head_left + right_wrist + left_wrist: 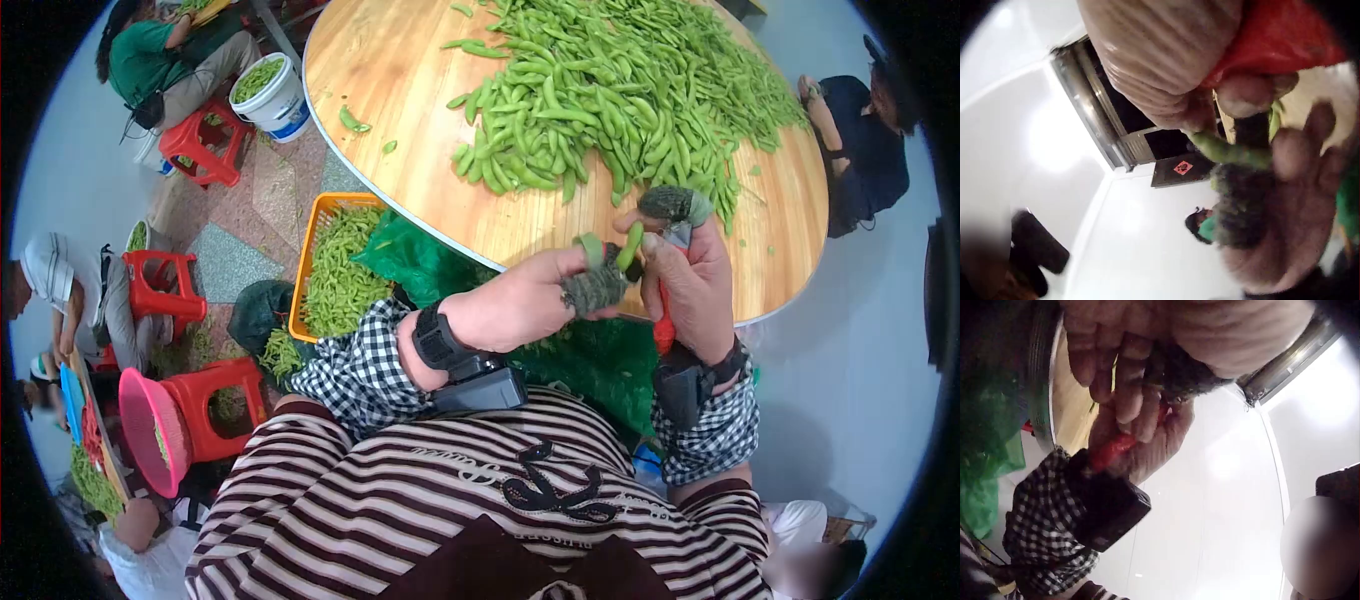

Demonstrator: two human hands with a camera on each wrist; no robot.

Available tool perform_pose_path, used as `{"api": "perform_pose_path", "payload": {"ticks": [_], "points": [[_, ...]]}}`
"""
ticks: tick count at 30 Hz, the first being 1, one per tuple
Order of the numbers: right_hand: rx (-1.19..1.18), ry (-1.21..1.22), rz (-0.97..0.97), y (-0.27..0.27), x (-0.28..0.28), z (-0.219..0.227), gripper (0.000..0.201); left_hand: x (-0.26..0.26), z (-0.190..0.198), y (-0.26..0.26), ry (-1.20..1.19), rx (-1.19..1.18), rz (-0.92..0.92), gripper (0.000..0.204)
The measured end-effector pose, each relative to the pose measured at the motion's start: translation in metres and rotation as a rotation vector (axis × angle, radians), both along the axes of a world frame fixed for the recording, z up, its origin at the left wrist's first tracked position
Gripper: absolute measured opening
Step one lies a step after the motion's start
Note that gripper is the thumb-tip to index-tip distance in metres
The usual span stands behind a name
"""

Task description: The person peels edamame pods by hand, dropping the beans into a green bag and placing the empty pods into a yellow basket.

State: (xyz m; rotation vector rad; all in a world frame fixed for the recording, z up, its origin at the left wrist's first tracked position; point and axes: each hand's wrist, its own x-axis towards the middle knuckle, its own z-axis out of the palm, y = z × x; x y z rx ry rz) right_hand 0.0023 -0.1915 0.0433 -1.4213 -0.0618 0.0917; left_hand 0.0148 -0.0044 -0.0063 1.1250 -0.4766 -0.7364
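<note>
In the head view my left hand (pixel 525 300) pinches a green soybean pod (pixel 632 247) in front of me, near the table edge. My right hand (pixel 700 280) meets it there, its thumb close to the pod, and grips a tool with a red handle (pixel 664 328); the fingers hide most of its working end. Dark green knit covers wrap some fingers of both hands. From the right wrist the pod (pixel 1229 151) spans the gap between the two hands. The left wrist view shows the red handle (pixel 1113 452) across the right palm.
A big heap of soybean pods (pixel 600 100) covers much of the round wooden table (pixel 400 90). Left of me are a yellow crate (pixel 300 290) of pods, green bags (pixel 410 255), red stools (pixel 205 145), a pink basket (pixel 150 430) and a white bucket (pixel 275 105). Other people sit around.
</note>
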Motion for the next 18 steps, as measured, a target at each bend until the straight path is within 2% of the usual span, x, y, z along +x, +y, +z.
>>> {"api": "perform_pose_path", "payload": {"ticks": [1,2,3,5,6,8,9,11,15,18], "points": [[-0.064,-0.029,-0.033,0.001,-0.004,0.0,0.03,-0.002,0.0,-0.002,0.054,0.058,0.009,0.033],[-0.109,0.004,-0.098,0.002,-0.007,-0.001,0.026,-0.01,0.003,-0.009,0.105,-0.055,0.17,0.015],[-0.102,0.011,-0.098,-0.002,-0.009,-0.003,0.026,-0.009,0.001,-0.006,0.111,-0.047,0.17,0.015],[-0.053,0.205,0.03,-0.01,-0.013,-0.008,0.025,-0.006,-0.005,0.001,-0.023,0.146,0.12,0.014],[-0.079,0.26,0.084,-0.006,-0.017,-0.004,0.025,-0.007,-0.008,0.0,-0.016,0.152,0.123,0.014],[-0.041,0.272,0.141,0.0,-0.023,-0.008,0.025,-0.01,-0.014,-0.004,-0.433,0.182,0.28,0.012],[-0.01,0.275,0.195,0.001,-0.026,-0.009,0.024,-0.011,-0.011,-0.001,-0.429,0.187,0.277,0.012],[-0.006,0.297,0.21,0.002,-0.026,-0.009,0.023,-0.01,-0.003,0.005,-0.451,0.37,0.129,0.015],[-0.083,0.288,0.265,0.001,-0.025,-0.013,0.02,-0.015,-0.003,0.008,-0.547,0.428,0.158,0.015],[-0.132,0.269,0.307,-0.002,-0.027,-0.018,0.019,-0.019,-0.002,0.01,-0.65,0.558,0.158,0.017]]}}
